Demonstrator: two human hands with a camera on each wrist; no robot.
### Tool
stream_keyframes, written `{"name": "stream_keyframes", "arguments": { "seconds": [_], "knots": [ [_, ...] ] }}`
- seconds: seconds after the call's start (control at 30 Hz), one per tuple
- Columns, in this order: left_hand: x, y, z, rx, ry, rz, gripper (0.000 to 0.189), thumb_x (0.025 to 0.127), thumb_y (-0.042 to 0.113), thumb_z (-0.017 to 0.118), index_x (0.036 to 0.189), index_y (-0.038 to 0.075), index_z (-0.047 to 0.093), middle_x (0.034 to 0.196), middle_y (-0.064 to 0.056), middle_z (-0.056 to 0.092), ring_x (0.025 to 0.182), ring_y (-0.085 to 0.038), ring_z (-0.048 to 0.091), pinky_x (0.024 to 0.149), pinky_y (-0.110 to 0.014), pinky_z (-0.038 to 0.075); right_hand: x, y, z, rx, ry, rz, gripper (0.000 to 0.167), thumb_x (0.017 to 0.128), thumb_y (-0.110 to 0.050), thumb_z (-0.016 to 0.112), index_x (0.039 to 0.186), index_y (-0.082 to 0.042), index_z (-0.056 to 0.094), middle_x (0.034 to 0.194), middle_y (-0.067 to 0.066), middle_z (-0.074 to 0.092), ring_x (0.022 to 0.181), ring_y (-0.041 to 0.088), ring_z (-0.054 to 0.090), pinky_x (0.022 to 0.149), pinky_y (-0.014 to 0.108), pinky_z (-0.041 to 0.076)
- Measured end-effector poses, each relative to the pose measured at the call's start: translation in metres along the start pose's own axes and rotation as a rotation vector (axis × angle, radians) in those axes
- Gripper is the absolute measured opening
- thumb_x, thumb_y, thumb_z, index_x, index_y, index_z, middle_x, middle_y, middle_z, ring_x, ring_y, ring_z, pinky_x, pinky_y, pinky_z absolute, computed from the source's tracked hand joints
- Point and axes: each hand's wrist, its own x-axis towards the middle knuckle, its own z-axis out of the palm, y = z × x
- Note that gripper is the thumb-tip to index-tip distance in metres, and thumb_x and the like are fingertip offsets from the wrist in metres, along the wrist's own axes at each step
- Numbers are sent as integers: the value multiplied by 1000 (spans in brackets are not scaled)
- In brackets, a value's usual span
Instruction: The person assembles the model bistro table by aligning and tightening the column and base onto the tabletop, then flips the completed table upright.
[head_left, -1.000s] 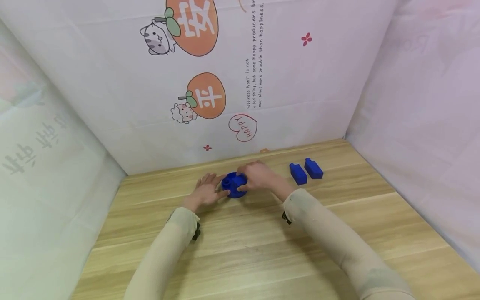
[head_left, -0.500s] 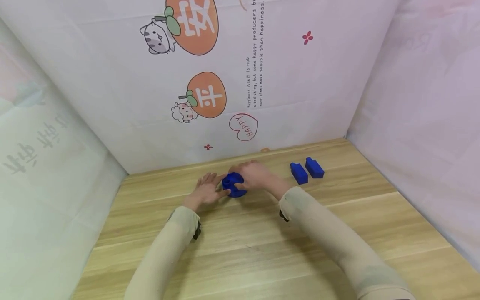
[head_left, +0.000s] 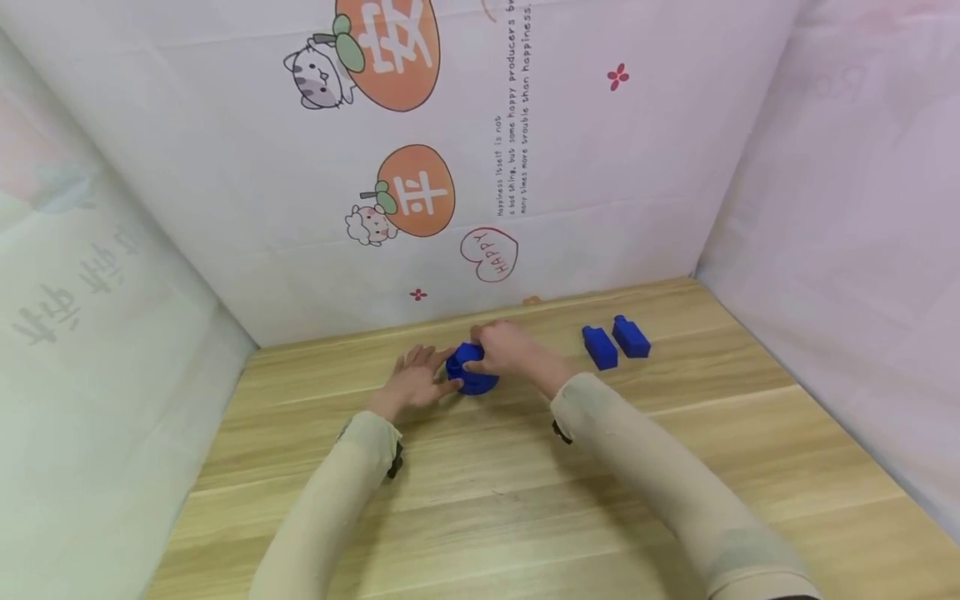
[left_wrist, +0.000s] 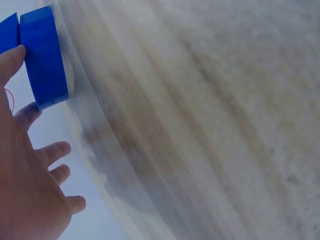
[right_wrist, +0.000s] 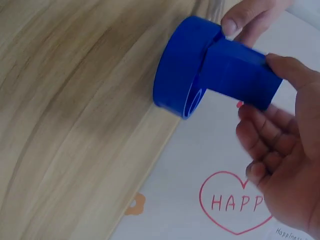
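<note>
A round blue dish-like base [head_left: 477, 386] with a raised rim stands on the wooden table. My left hand [head_left: 415, 385] holds its left side between thumb and index finger, the other fingers spread apart, as the left wrist view shows. A blue block [right_wrist: 240, 72] with flat faces projects up from the base, and a round ring [right_wrist: 196, 101] shows inside the rim beside it. My right hand [head_left: 510, 348] pinches the block's upper end between thumb and fingers. Whether the block's lower end is seated in the base is hidden.
Two blue blocks with narrow necks, a nearer one [head_left: 600, 347] and a farther one [head_left: 632, 337], stand to the right of my right hand. A white printed cloth wall [head_left: 585, 208] rises right behind the base, with more cloth on both sides.
My right hand has shifted slightly left with the block, which now shows more toward the back of the base. The left hand keeps its hold on the base.
</note>
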Motion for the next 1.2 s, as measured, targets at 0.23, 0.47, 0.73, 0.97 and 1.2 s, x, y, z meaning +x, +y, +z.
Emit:
{"name": "stream_keyframes", "arguments": {
  "seconds": [0.23,0.47,0.73,0.97,1.2],
  "knots": [
    [0,1,3,4,-6,9,77,96,67,45,160,29,24,166,-19,21,155,-41,8,122,-65,8,0,-2,5,27,-28,22,60,92,-44,68,142,-13,53,131,13,66,118,30,64,102,43,52],
    [1,1,1,5,-3,4,76,96,68,45,160,31,24,166,-19,20,155,-41,8,122,-66,7,-1,1,7,88,10,94,54,89,-50,71,122,-9,60,111,13,72,101,27,70,87,39,58],
    [0,0,-1,5,-7,-5,76,96,68,44,160,31,24,167,-17,19,156,-40,8,122,-65,6,-2,5,1,106,20,135,48,90,-47,69,117,-7,64,108,10,72,97,24,69,84,36,58],
    [0,0,0,8,-9,2,76,96,68,43,160,31,24,166,-19,20,155,-41,8,122,-65,6,-6,7,-2,95,-1,73,49,93,-43,66,130,-11,60,117,13,72,103,27,70,89,39,58],
    [-2,0,-2,6,-16,-7,75,97,67,44,160,31,24,166,-18,19,156,-40,8,122,-65,7,-8,12,-2,43,-17,15,47,88,-43,72,122,-10,67,113,8,74,101,24,70,90,38,56]
  ]
}}
